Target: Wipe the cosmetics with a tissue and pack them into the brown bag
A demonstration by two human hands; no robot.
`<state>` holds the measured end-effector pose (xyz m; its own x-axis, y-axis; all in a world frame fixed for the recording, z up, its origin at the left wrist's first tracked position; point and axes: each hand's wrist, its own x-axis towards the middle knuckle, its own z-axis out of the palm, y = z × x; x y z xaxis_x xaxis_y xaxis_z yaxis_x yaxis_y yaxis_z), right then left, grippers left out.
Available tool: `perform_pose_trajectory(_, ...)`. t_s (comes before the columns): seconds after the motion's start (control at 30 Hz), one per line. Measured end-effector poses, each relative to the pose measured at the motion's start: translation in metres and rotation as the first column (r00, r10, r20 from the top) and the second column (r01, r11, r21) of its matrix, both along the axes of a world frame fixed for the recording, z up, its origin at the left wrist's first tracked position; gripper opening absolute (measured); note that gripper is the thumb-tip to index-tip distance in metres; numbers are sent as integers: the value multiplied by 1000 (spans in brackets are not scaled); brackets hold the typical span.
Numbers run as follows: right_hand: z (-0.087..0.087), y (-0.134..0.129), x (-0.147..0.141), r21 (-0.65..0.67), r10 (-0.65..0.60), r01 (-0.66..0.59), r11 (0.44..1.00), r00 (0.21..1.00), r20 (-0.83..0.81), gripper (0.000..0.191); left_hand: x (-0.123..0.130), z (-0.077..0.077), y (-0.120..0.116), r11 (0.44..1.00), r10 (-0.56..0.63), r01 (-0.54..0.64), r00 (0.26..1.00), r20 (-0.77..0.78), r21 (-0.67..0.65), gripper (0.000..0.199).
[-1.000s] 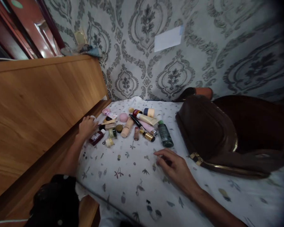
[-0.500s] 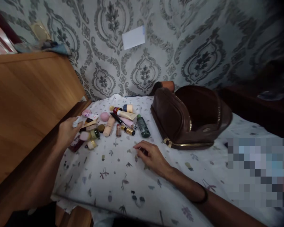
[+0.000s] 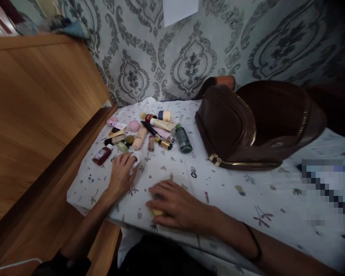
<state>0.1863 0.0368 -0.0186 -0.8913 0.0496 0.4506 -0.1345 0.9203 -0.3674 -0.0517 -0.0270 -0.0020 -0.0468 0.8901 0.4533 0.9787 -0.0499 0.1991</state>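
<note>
A small white round thing (image 3: 134,158), likely a little jar, lies on the patterned white sheet (image 3: 224,184) under the fingertips (image 3: 131,164) of the left hand (image 3: 121,174), which curl onto it. It sits just below the scattered tubes and bottles (image 3: 149,134). The right hand (image 3: 175,205) rests nearer the edge, fingers closed over a small yellowish thing (image 3: 156,212).

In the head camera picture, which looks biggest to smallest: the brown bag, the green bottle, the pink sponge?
1. brown bag, by far the biggest.
2. green bottle.
3. pink sponge, the smallest, though it lies slightly farther back.
</note>
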Motion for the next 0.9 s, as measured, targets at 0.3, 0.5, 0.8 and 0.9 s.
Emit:
perform_pose_trajectory(0.3, -9, 13, 4, -343, -139, 144, 928, 990, 38, 37, -27, 6, 12, 997, 56, -25, 899, 435, -77, 21)
perform_pose_trajectory(0.5, 6, 39, -15, -505, -445, 385, 772, 896, 2, 30, -31, 2, 12, 990, 51, 21, 862, 504, -136, 28)
perform_pose_trajectory(0.8, 1, 21, -20, -461, -398, 300, 835, 908, -130, 34, 24, 10, 1, 986, 87, 134, 126, 988, -103, 62)
perform_pose_trajectory(0.9, -7, 9, -18, -475, -377, 294, 830, 922, -89, 45, 48, 6, 0, 974, 83, 203, 77, 994, -97, 54)
